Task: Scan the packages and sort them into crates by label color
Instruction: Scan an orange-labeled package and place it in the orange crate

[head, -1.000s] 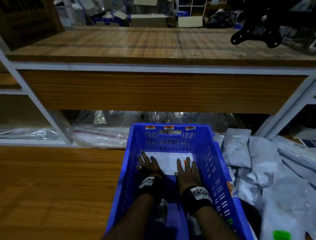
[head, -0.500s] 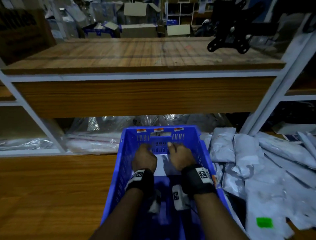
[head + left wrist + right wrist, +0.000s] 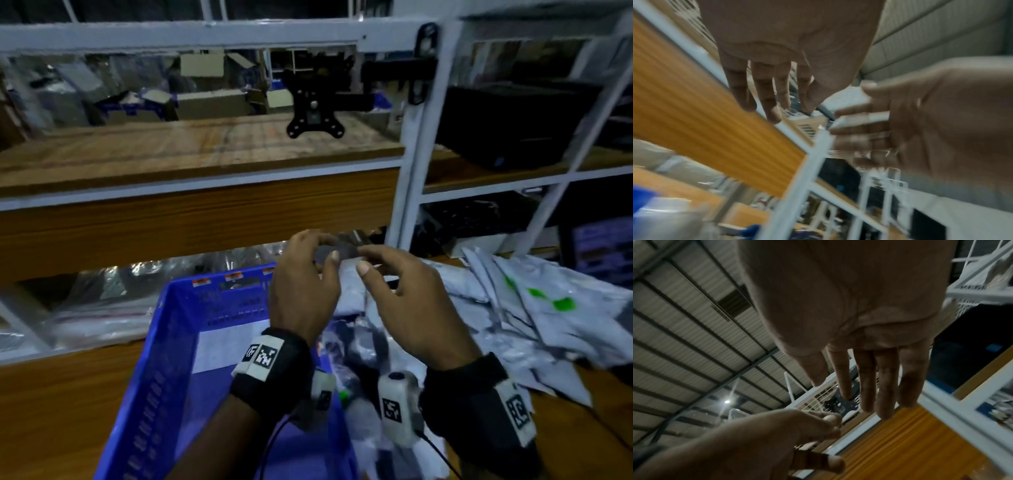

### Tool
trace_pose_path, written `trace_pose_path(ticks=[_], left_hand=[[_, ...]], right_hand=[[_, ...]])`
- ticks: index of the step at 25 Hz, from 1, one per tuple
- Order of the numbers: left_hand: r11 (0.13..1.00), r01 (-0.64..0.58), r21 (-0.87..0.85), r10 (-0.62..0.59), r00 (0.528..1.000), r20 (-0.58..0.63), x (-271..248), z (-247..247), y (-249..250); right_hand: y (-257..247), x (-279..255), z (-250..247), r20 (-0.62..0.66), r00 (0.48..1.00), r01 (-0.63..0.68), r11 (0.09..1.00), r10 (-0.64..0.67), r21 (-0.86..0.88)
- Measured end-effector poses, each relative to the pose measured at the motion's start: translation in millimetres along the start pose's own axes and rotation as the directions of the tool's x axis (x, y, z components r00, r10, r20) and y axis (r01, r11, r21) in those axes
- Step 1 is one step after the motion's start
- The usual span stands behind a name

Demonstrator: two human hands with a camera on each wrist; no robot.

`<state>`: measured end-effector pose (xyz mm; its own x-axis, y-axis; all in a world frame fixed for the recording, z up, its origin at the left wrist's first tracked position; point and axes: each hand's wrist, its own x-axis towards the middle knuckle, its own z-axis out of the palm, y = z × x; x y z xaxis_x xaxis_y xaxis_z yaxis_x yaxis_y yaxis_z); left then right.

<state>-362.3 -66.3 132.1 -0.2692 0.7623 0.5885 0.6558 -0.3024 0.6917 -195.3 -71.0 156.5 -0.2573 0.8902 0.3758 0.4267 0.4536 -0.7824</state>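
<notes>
A blue crate [image 3: 178,342] stands on the wooden table, with a white package [image 3: 229,346] lying flat on its floor. Both hands hover above the crate's far right corner, close together, and hold nothing. My left hand [image 3: 322,251] has loosely bent fingers; in the left wrist view the left hand [image 3: 777,97] shows bare, nearly straight fingers. My right hand [image 3: 383,270] is spread and relaxed, and the right wrist view shows the right hand [image 3: 859,386] empty too. A pile of grey packages [image 3: 513,325] lies right of the crate, some with green labels [image 3: 561,303].
A wooden shelf board [image 3: 205,219] runs just beyond the hands, beside a white metal upright [image 3: 411,171]. A black mounting bracket [image 3: 313,116] hangs above the shelf. A black box [image 3: 507,126] sits on the right shelf. Clear plastic bags [image 3: 102,308] lie under the shelf.
Both hands have lifted out of the crate, leaving the white package on its floor. They now hover empty above its far right corner. The view has swung up and to the right.
</notes>
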Motion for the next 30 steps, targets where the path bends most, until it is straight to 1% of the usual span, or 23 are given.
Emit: trace_pose_path(ticks=[2, 5, 6, 8, 10, 11, 14, 16, 18, 20, 21, 23, 24, 28, 30], left_hand=[[1.0, -0.018, -0.025, 0.019, 0.999, 0.042, -3.9, 37.1, 36.0], [1.0, -0.008, -0.016, 0.01, 0.994, 0.111, -13.0, 95.7, 70.7], [1.0, 0.01, -0.013, -0.008, 0.99, 0.139, -18.7, 119.7, 84.6], [0.996, 0.085, -0.014, -0.08, 0.976, 0.201, -29.2, 164.8, 107.5], [0.987, 0.158, -0.02, -0.148, 0.957, 0.248, -40.1, 212.6, 126.4], [0.983, 0.183, -0.022, -0.171, 0.949, 0.266, -47.3, 242.4, 139.9], [0.966, 0.255, -0.046, -0.226, 0.916, 0.332, -63.8, 299.0, 160.2], [0.95, 0.306, -0.065, -0.264, 0.896, 0.358, -74.9, 328.9, 170.5], [0.943, 0.323, -0.075, -0.275, 0.888, 0.369, -81.9, 354.6, 175.8], [0.957, 0.281, -0.071, -0.233, 0.893, 0.385, -87.5, 373.5, 176.4], [0.963, 0.258, -0.075, -0.209, 0.894, 0.397, -88.7, 383.7, 176.5], [0.97, 0.226, -0.087, -0.17, 0.891, 0.422, -87.3, 401.0, 173.7], [0.973, 0.216, -0.086, -0.159, 0.888, 0.431, -84.8, 410.6, 171.9], [0.971, 0.23, -0.072, -0.17, 0.866, 0.47, -68.7, 447.1, 163.0], [0.972, 0.226, -0.058, -0.17, 0.856, 0.488, -60.9, 460.4, 160.1]], right_hand=[[32.3, -15.2, -46.7, -0.035, 0.998, -0.05, 0.998, 0.049, -0.032], [91.8, -31.6, -109.2, -0.058, 0.991, -0.122, 0.988, 0.117, -0.095], [115.5, -38.4, -134.2, -0.053, 0.986, -0.163, 0.979, 0.157, -0.122], [165.3, -46.9, -177.5, -0.041, 0.973, -0.231, 0.954, 0.227, -0.192], [219.1, -56.4, -219.2, -0.061, 0.958, -0.285, 0.917, 0.28, -0.279], [248.8, -63.9, -244.9, -0.083, 0.949, -0.314, 0.893, 0.304, -0.322], [309.2, -72.0, -294.9, -0.184, 0.919, -0.394, 0.823, 0.348, -0.41], [342.1, -72.0, -320.4, -0.22, 0.901, -0.434, 0.795, 0.375, -0.424], [370.6, -66.9, -337.9, -0.237, 0.892, -0.45, 0.809, 0.386, -0.378], [385.1, -59.8, -347.7, -0.245, 0.874, -0.482, 0.812, 0.42, -0.33], [394.3, -54.0, -352.0, -0.249, 0.855, -0.515, 0.799, 0.454, -0.311], [409.7, -38.6, -360.5, -0.264, 0.802, -0.594, 0.76, 0.536, -0.262], [421.1, -29.9, -365.7, -0.269, 0.789, -0.61, 0.756, 0.552, -0.237], [461.0, 10.7, -384.1, -0.296, 0.742, -0.665, 0.718, 0.602, -0.207], [493.4, 29.4, -384.5, -0.268, 0.72, -0.692, 0.693, 0.641, -0.202]])
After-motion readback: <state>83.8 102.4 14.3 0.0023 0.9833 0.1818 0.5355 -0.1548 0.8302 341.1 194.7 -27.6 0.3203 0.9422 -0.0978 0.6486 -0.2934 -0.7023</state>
